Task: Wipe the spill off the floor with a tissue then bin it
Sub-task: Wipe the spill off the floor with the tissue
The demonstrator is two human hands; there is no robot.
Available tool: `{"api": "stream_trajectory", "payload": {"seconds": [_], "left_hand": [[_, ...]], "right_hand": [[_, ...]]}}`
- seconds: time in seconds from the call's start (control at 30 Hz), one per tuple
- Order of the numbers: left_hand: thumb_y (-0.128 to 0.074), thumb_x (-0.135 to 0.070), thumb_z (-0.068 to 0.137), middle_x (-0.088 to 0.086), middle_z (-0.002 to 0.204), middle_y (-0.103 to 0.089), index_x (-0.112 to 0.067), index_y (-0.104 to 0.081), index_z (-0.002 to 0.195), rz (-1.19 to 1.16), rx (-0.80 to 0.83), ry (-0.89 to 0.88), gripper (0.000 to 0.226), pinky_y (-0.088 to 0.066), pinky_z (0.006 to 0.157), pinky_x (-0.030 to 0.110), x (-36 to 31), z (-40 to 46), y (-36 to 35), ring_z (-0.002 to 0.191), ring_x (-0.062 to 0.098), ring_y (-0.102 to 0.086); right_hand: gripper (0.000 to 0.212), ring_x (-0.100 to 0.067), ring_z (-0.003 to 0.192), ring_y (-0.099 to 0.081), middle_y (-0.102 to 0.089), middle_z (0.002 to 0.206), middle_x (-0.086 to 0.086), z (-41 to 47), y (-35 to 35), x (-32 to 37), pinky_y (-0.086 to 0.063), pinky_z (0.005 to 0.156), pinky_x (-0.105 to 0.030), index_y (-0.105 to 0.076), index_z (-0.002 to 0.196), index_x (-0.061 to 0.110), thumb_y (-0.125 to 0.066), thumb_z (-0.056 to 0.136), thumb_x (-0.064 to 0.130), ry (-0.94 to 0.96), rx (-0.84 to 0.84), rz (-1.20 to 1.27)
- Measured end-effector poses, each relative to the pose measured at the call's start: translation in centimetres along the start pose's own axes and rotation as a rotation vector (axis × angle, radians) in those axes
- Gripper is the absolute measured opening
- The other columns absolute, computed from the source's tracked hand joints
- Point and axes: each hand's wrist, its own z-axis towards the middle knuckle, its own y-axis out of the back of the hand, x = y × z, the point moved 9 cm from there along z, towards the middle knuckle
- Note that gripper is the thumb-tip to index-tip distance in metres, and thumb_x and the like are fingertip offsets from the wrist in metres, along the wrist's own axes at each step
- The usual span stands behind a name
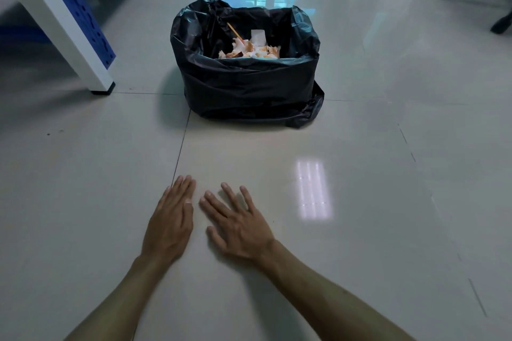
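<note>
Ahead of the spread, empty left hand (169, 225) and right hand (240, 225), the bin (249, 86) holds stained tissues (249, 50); floor (360, 230) looks dry, task apparently complete.

A bin (249, 83) lined with a black bag stands upright on the tiled floor (360, 147), mouth open, crumpled orange-stained tissues (249, 51) heaped inside
</note>
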Motion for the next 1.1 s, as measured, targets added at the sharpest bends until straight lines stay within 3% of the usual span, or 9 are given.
{"api": "stream_trajectory", "payload": {"seconds": [0.1, 0.27, 0.43, 0.53, 0.7, 0.8, 0.97, 1.03, 1.1], "left_hand": [[-0.01, -0.035, 0.099, -0.007, 0.16, -0.022, -0.016, -0.023, 0.153, 0.007, 0.013, 0.011, 0.058, -0.008, 0.123, 0.028, -0.3, -0.1, -0.4, 0.149, 0.002, -0.013], [-0.005, -0.039, 0.098, -0.006, 0.163, -0.012, -0.015, -0.015, 0.154, 0.048, 0.038, 0.039, 0.062, -0.001, 0.123, 0.028, -0.3, -0.8, -1.3, 0.15, 0.003, -0.005], [-0.005, -0.038, 0.1, -0.004, 0.163, -0.014, -0.015, -0.016, 0.154, 0.022, 0.039, 0.032, 0.06, 0.003, 0.122, 0.026, -0.7, -2.0, -1.4, 0.15, 0.005, -0.006], [-0.006, -0.039, 0.099, -0.006, 0.162, -0.014, -0.016, -0.016, 0.153, -0.002, 0.036, 0.044, 0.06, 0.002, 0.122, 0.024, -1.2, -3.3, -1.5, 0.15, 0.003, -0.006], [-0.009, -0.038, 0.099, -0.008, 0.161, -0.018, -0.017, -0.022, 0.153, -0.014, 0.029, 0.015, 0.06, -0.003, 0.122, 0.025, -1.1, -4.0, -1.1, 0.149, 0.0, -0.009], [-0.008, -0.037, 0.099, -0.004, 0.161, -0.022, -0.013, -0.026, 0.152, 0.001, 0.017, -0.01, 0.06, -0.004, 0.122, 0.026, -0.9, -3.8, -1.0, 0.149, 0.001, -0.01], [-0.008, -0.038, 0.099, -0.006, 0.161, -0.02, -0.014, -0.024, 0.153, 0.007, 0.024, -0.002, 0.061, -0.003, 0.122, 0.024, -1.0, -4.0, -0.8, 0.149, 0.002, -0.012], [-0.008, -0.039, 0.098, -0.007, 0.16, -0.02, -0.015, -0.024, 0.153, 0.009, 0.022, 0.009, 0.062, -0.003, 0.122, 0.023, -1.1, -4.0, -0.8, 0.149, 0.002, -0.013], [-0.008, -0.041, 0.098, -0.007, 0.16, -0.021, -0.014, -0.024, 0.152, 0.002, 0.02, 0.021, 0.063, -0.001, 0.121, 0.02, -1.2, -4.0, -0.8, 0.148, 0.002, -0.014]], "right_hand": [[0.064, -0.026, 0.152, 0.004, -0.018, 0.165, 0.003, -3.0, 1.7, -6.9, 0.011, 0.119, -0.049, -0.018, 0.158, 0.025, -0.024, 0.101, 0.055, -0.181, -0.014, -0.017], [0.075, -0.026, 0.149, 0.018, -0.001, 0.166, 0.006, -14.6, 4.0, -21.8, 0.014, 0.117, -0.053, -0.004, 0.158, 0.024, -0.004, 0.095, 0.065, -0.718, 0.022, 0.007], [0.083, -0.029, 0.148, 0.019, 0.004, 0.166, -0.004, -19.2, 3.8, -22.9, 0.01, 0.117, -0.059, 0.001, 0.158, 0.015, -0.001, 0.093, 0.066, -0.911, -0.001, 0.055], [0.082, -0.028, 0.15, 0.015, -0.001, 0.166, -0.007, -15.5, 2.6, -18.7, 0.013, 0.117, -0.056, -0.008, 0.158, 0.01, -0.01, 0.096, 0.064, -0.815, -0.026, 0.08], [0.077, -0.032, 0.148, -0.006, -0.032, 0.158, -0.015, -5.5, 0.9, -3.7, 0.001, 0.116, -0.055, -0.035, 0.15, 0.004, -0.022, 0.098, 0.06, -0.292, -0.045, 0.101], [0.074, -0.028, 0.151, -0.007, -0.028, 0.16, -0.012, -4.1, -0.5, 3.9, 0.003, 0.118, -0.053, -0.028, 0.154, 0.008, -0.023, 0.099, 0.058, -0.032, -0.024, 0.074], [0.068, -0.027, 0.151, -0.008, -0.032, 0.16, -0.001, -5.5, -0.1, 2.0, 0.0, 0.119, -0.055, -0.029, 0.154, 0.018, -0.031, 0.099, 0.058, 0.006, -0.081, -0.005], [0.066, -0.029, 0.15, -0.018, -0.041, 0.155, 0.001, -7.2, 0.8, -2.0, -0.006, 0.118, -0.054, -0.04, 0.151, 0.02, -0.031, 0.098, 0.058, -0.099, -0.077, 0.011], [0.069, -0.029, 0.151, -0.013, -0.034, 0.159, 0.003, -9.9, 1.7, -7.9, 0.002, 0.118, -0.05, -0.035, 0.153, 0.024, -0.022, 0.098, 0.063, -0.266, -0.048, -0.007]]}}
